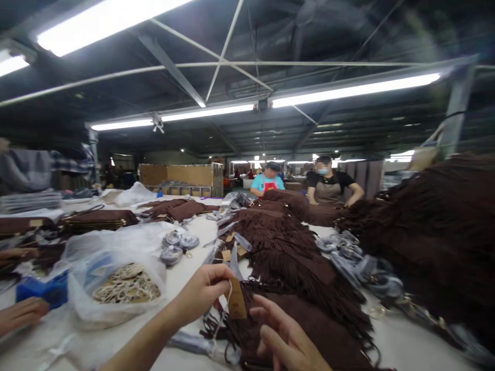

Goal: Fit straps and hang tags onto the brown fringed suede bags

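My left hand [203, 291] pinches the top of a brown paper hang tag [237, 304] with a pale string loop. The tag hangs over a dark brown fringed bag [297, 322] lying flat on the table. Close to the tag's right edge is my right hand [284, 337], its fingers apart and nothing in them. Below the left hand, a plastic-wrapped strap [193, 342] lies beside the bag. Further back are more brown tags [226, 255] on a row of fringed bags [266, 232].
To the left stands a clear plastic bag [79, 304] with many stringed tags [127, 286]. Wrapped strap coils [172, 253] lie behind it. A high pile of brown fringed bags [436, 232] rises at right. Another person's hand [25, 314] rests at the left edge; two people work across the table.
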`<state>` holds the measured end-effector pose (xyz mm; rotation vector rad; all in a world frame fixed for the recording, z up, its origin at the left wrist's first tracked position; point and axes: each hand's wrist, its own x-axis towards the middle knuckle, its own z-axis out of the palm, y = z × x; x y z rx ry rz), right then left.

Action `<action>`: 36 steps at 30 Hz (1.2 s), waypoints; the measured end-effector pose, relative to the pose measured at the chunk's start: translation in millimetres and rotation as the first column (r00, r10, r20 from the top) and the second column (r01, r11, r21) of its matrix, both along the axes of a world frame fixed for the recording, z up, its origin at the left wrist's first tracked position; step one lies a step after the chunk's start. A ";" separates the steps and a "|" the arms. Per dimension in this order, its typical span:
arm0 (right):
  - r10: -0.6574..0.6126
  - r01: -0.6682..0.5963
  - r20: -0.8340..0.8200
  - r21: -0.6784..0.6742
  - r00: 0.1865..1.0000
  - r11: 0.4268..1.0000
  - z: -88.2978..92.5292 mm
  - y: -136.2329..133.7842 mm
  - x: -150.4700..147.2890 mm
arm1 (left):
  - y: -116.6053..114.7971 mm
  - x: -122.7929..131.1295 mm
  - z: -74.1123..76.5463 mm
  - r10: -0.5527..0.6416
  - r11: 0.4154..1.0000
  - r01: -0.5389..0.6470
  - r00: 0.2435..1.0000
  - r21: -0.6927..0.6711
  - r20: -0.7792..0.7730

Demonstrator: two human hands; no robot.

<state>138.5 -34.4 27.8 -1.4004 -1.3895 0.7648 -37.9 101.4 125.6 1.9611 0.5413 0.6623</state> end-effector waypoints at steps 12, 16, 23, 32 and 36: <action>-0.173 0.213 -0.369 0.069 0.913 0.975 -3.9 -2.0 20.4 | -52.6 62.1 -85.7 -0.124 0.788 0.161 0.987 -0.595 0.103; -0.204 0.264 -0.434 0.082 0.877 0.961 -2.9 -4.4 31.0 | -65.3 63.9 -117.1 -0.252 0.563 0.255 0.959 -0.786 0.131; -0.194 0.235 -0.356 0.077 0.914 0.969 6.5 -11.9 45.6 | -66.1 60.8 -130.2 -0.136 0.737 0.069 0.990 -0.672 -0.047; 0.022 0.039 0.239 -0.250 0.971 0.968 38.4 -60.9 94.6 | -55.0 31.5 -96.6 -0.032 0.999 0.019 0.958 -0.048 -0.286; -0.062 0.062 -0.035 -0.004 0.997 0.998 44.3 -50.7 54.3 | -74.1 48.2 -54.3 -0.026 0.949 0.129 0.942 0.289 -0.335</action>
